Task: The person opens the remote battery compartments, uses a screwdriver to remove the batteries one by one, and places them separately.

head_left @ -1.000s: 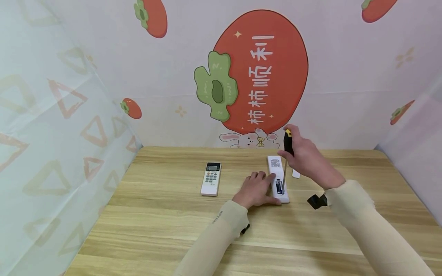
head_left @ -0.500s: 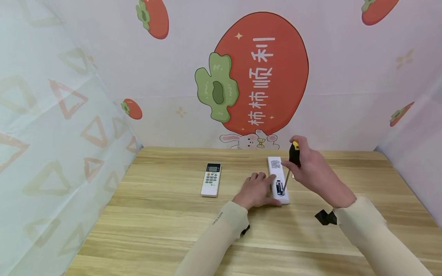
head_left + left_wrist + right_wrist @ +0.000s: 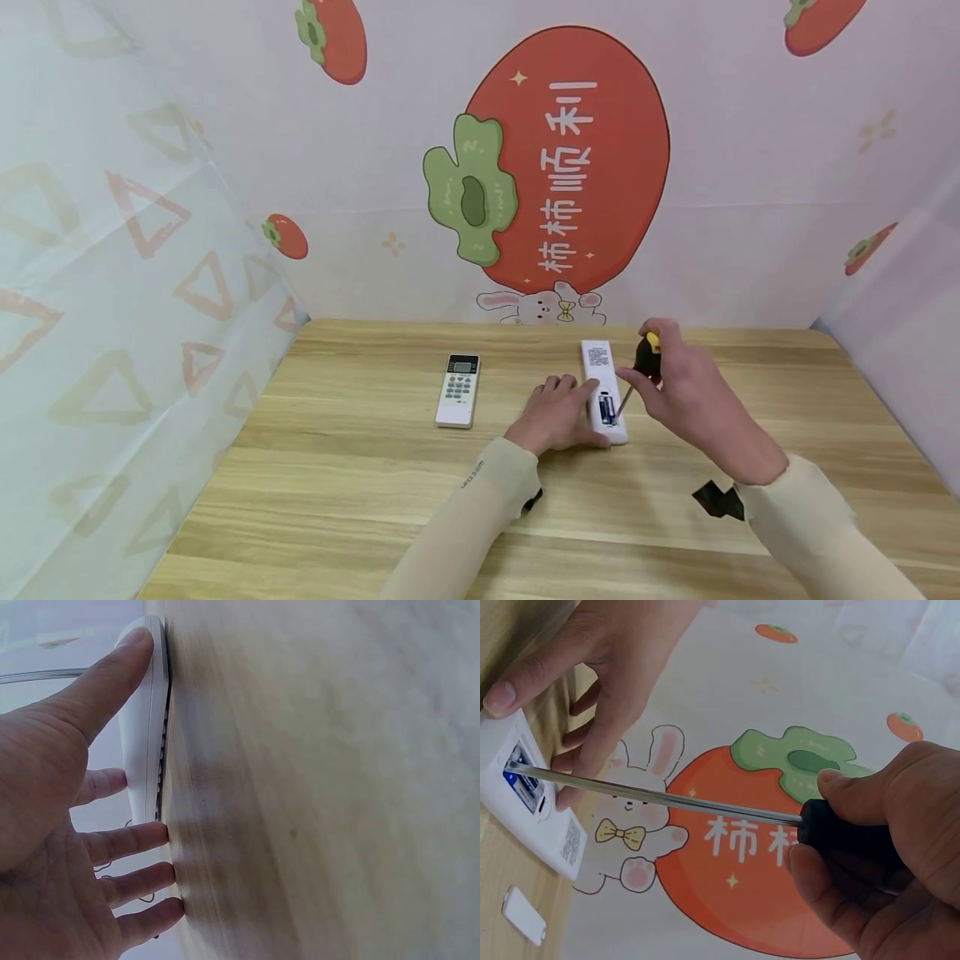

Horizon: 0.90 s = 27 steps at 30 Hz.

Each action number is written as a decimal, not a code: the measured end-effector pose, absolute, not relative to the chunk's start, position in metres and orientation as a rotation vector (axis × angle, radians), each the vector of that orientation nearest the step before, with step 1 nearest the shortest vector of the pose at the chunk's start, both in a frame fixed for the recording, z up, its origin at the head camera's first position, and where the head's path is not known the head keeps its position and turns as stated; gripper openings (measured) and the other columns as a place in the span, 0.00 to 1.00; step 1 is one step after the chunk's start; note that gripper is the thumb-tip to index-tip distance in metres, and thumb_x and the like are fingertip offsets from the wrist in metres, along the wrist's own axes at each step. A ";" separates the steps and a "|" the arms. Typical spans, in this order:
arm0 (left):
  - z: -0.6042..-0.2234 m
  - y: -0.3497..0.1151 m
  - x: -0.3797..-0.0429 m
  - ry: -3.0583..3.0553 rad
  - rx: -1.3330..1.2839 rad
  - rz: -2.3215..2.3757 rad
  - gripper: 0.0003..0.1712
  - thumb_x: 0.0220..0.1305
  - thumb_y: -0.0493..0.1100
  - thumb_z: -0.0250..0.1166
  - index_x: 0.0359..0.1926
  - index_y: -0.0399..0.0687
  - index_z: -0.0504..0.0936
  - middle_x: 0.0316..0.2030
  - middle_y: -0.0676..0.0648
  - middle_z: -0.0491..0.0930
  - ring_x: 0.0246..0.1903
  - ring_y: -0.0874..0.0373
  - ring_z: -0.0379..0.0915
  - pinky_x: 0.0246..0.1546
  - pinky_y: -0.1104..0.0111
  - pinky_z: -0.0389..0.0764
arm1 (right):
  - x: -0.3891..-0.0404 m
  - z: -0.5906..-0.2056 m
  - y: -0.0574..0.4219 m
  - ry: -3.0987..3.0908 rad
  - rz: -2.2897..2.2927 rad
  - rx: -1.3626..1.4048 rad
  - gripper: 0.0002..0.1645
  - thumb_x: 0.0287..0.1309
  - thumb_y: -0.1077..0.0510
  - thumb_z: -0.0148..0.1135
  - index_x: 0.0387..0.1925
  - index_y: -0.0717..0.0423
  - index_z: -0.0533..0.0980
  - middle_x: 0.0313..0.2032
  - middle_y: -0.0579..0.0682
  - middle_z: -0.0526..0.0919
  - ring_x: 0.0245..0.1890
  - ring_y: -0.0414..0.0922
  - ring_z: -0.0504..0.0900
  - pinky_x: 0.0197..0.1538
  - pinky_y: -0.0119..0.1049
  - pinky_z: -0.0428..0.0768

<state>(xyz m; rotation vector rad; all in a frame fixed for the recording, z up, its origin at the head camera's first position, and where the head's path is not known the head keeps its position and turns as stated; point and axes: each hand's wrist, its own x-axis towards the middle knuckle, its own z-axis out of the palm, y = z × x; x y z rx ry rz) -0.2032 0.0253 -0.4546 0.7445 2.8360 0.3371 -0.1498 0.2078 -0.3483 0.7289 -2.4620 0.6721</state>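
Observation:
A white remote control [image 3: 597,356] lies face down, its battery compartment uncovered and batteries [image 3: 607,409] inside. My left hand [image 3: 551,414] rests at its left side, thumb pressing near the close end and index finger touching the edge. In the left wrist view the other fingers reach straight to the table. My right hand [image 3: 693,404] grips the black and yellow handle of a screwdriver [image 3: 667,798]. The shaft leans down to the left, with its tip in the compartment at one end of a battery. That tip is small and partly hidden in the right wrist view.
A second remote control [image 3: 457,392] lies face up to the left on the wooden table [image 3: 360,500]. The loose white battery cover [image 3: 525,915] lies beside the worked remote. A printed backdrop [image 3: 360,150] stands behind the table.
My right hand has moved down and to the right, tilting the screwdriver lower while its tip stays at the battery compartment. My left hand and the remote control have barely moved.

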 end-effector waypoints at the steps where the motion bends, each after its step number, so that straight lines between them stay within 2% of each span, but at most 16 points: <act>1: -0.455 0.025 -0.203 2.835 0.744 0.339 0.56 0.52 0.76 0.69 0.78 0.65 0.61 0.67 0.49 0.68 0.64 0.51 0.63 0.67 0.55 0.65 | -0.149 -0.349 0.208 -2.457 0.672 0.729 0.41 0.49 0.67 0.79 0.56 0.64 0.60 0.26 0.52 0.75 0.20 0.40 0.72 0.22 0.31 0.75; 5: -0.455 0.026 -0.203 2.835 0.746 0.331 0.56 0.53 0.76 0.68 0.78 0.65 0.61 0.67 0.48 0.68 0.64 0.50 0.63 0.67 0.55 0.65 | -0.147 -0.350 0.209 -2.447 0.667 0.721 0.42 0.47 0.67 0.80 0.56 0.65 0.60 0.27 0.54 0.76 0.21 0.42 0.75 0.22 0.33 0.77; 10: -0.454 0.025 -0.203 2.841 0.742 0.324 0.56 0.52 0.76 0.69 0.78 0.64 0.61 0.67 0.48 0.68 0.64 0.50 0.63 0.67 0.55 0.65 | -0.154 -0.348 0.211 -2.459 0.668 0.723 0.43 0.48 0.67 0.79 0.57 0.64 0.58 0.27 0.54 0.74 0.19 0.42 0.73 0.22 0.34 0.76; 22: -0.454 0.026 -0.203 2.854 0.764 0.278 0.55 0.53 0.76 0.67 0.78 0.64 0.62 0.66 0.48 0.69 0.63 0.51 0.64 0.65 0.55 0.67 | -0.187 -0.342 0.216 -2.631 0.782 0.641 0.42 0.57 0.66 0.74 0.60 0.60 0.53 0.32 0.65 0.76 0.24 0.55 0.80 0.26 0.44 0.81; 27: -0.453 0.025 -0.203 2.848 0.771 0.268 0.55 0.54 0.76 0.66 0.78 0.64 0.62 0.67 0.49 0.68 0.63 0.51 0.63 0.65 0.56 0.67 | -0.181 -0.341 0.213 -2.621 0.773 0.659 0.42 0.57 0.65 0.74 0.61 0.60 0.54 0.31 0.62 0.77 0.24 0.52 0.80 0.27 0.43 0.82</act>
